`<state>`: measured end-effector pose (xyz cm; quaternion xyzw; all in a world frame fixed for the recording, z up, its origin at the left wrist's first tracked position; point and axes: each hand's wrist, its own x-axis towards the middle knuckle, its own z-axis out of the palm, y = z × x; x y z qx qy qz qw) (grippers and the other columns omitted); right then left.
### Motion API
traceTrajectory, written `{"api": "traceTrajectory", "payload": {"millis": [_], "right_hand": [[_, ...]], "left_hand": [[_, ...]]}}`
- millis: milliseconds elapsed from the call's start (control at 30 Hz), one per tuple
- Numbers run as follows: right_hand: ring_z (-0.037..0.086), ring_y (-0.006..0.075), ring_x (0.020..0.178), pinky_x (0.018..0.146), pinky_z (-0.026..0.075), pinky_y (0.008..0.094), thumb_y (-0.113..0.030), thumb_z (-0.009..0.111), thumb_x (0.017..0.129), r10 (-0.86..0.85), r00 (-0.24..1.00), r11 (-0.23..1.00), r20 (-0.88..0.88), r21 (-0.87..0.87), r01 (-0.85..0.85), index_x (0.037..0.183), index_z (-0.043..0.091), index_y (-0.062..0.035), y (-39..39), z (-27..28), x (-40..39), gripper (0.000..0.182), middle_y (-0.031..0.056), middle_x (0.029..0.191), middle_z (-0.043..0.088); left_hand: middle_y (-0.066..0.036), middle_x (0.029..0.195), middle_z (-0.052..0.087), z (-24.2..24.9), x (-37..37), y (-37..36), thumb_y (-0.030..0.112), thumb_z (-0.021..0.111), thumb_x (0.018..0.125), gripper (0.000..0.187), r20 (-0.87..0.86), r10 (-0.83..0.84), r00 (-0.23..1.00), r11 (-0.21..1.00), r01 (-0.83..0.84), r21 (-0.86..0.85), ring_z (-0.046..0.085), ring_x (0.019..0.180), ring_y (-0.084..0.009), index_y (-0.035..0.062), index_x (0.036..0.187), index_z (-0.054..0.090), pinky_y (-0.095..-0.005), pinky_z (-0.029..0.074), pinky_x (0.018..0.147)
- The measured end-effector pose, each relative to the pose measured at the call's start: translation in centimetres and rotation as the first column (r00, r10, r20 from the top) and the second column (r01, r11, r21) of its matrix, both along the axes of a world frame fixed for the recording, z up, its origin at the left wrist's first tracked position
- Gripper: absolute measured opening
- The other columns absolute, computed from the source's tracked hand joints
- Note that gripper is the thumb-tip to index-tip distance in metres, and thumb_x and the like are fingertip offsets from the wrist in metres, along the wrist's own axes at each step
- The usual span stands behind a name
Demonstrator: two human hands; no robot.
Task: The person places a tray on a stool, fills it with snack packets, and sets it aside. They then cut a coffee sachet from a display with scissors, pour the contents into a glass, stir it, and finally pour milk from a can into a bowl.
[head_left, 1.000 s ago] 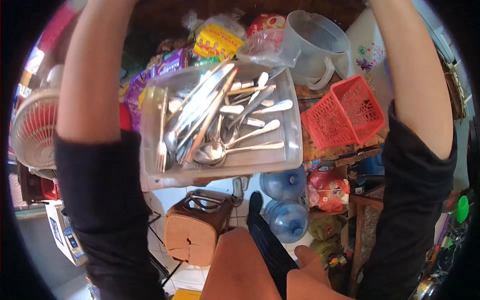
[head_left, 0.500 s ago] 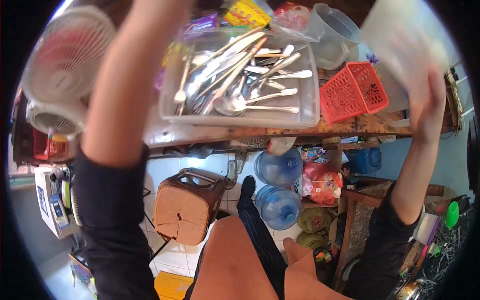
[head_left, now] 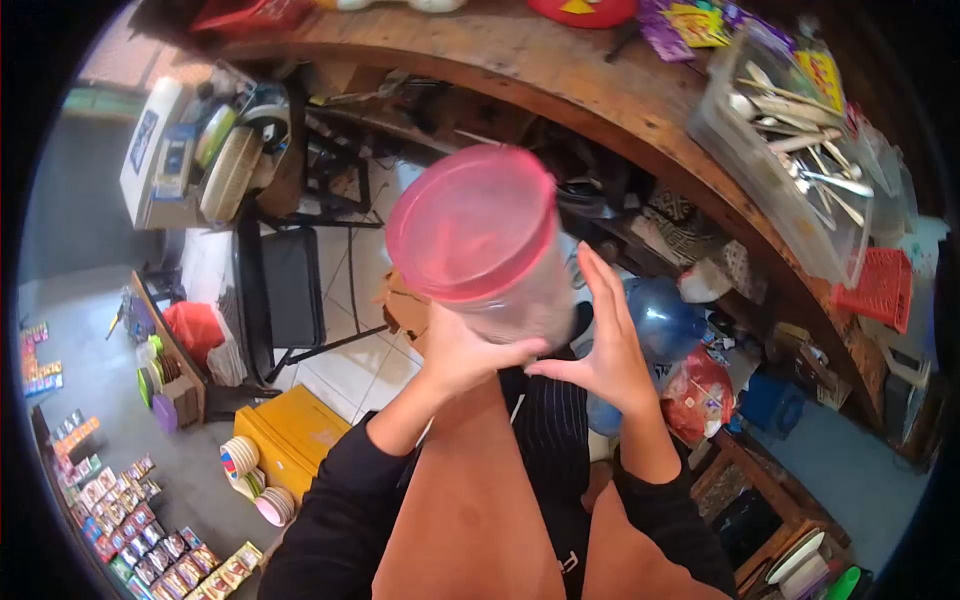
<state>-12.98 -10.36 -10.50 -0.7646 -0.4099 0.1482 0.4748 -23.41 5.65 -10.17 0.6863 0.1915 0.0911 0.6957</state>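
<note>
A clear plastic jar with a pink lid point(head_left: 475, 225) is raised in front of me, tilted and slightly blurred. My left hand point(head_left: 465, 345) grips it low down, with the thumb across the near side of the body. Beside the jar's right side is my right hand point(head_left: 610, 345), its fingers stretched upward and its thumb spread toward my left thumb. A gap shows between that hand's palm and the jar. What the jar contains is too blurred to make out.
A wooden counter point(head_left: 600, 85) curves across the top. On its right stand a clear bin of cutlery point(head_left: 850, 255) and a red basket point(head_left: 880, 290). Below are blue water jugs point(head_left: 660, 315), a black folding chair point(head_left: 290, 290) and a yellow box point(head_left: 290, 435). Small packets point(head_left: 150, 545) lie lower left.
My view has swung left, so the cutlery bin now sits at the right. Both arms have come in from reaching over the counter, and the pink-lidded jar is now before me.
</note>
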Motion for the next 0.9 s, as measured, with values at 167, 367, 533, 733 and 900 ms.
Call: {"api": "traceTrajectory", "payload": {"millis": [167, 367, 533, 733, 900], "right_hand": [[0.028, 0.0361, 0.127, 0.104, 0.025, 0.0428, -0.043, 0.078, 0.056, 0.126, 0.992, 0.984, -0.026, 0.13, -0.122, 0.137, 0.023, -0.0025, 6.0, 1.9, -2.0, 0.106, 0.0225, 0.139, 0.024], [0.049, 0.0344, 0.102, 0.088, 0.039, 0.0409, -0.024, 0.073, 0.06, 0.37, 0.929, 0.929, 0.024, -0.013, -0.37, 0.116, 0.053, -0.0066, 12.0, 0.3, -6.2, 0.062, 0.0163, 0.114, 0.048], [0.05, 0.034, 0.105, 0.091, 0.04, 0.0407, -0.024, 0.072, 0.063, 0.703, 0.711, 0.707, -0.016, 0.114, -0.697, 0.112, 0.056, -0.0026, 12.2, 0.8, -6.2, 0.056, 0.0186, 0.119, 0.049], [0.05, 0.0309, 0.11, 0.091, 0.041, 0.0393, -0.036, 0.043, 0.088, 0.231, 0.577, 0.909, -0.783, 0.386, 0.16, 0.134, 0.027, -0.0022, 13.1, -0.9, -3.4, 0.06, 0.0216, 0.124, 0.045], [0.045, 0.0422, 0.112, 0.094, 0.036, 0.0568, -0.05, 0.041, 0.084, 0.326, -0.011, 0.763, -0.945, 0.257, 0.594, 0.119, 0.045, -0.0028, 11.0, -1.9, 2.2, 0.059, 0.0228, 0.126, 0.044]], "left_hand": [[-0.015, 0.123, 0.046, -1.7, -8.3, 4.0, 0.021, 0.083, 0.047, 0.093, -0.096, 0.303, 0.948, 0.833, -0.214, 0.51, 0.045, 0.113, -0.0274, 0.0028, 0.126, 0.038, -0.0393, 0.036, 0.095], [-0.014, 0.119, 0.047, -4.0, -14.0, 5.5, 0.022, 0.079, 0.046, 0.095, -0.247, 0.201, 0.948, 0.789, -0.007, 0.614, 0.042, 0.112, -0.0324, 0.0064, 0.129, 0.036, -0.0411, 0.034, 0.095], [-0.015, 0.123, 0.046, -5.6, -16.3, 6.1, 0.026, 0.081, 0.044, 0.099, -0.315, -0.24, 0.918, 0.97, 0.241, -0.035, 0.045, 0.114, -0.0321, 0.0069, 0.13, 0.035, -0.0384, 0.037, 0.096], [-0.013, 0.13, 0.039, -10.4, -15.1, 5.7, 0.024, 0.083, 0.048, 0.098, -0.134, 0.212, 0.968, 0.976, -0.204, 0.07, 0.039, 0.121, -0.0241, 0.0075, 0.13, 0.032, -0.0365, 0.034, 0.099], [-0.013, 0.133, 0.033, -16.6, -10.8, 3.7, 0.019, 0.084, 0.052, 0.108, 0.036, 0.587, 0.809, 0.81, -0.587, -0.01, 0.037, 0.122, -0.0257, 0.0068, 0.135, 0.017, -0.0381, 0.034, 0.1]]}}
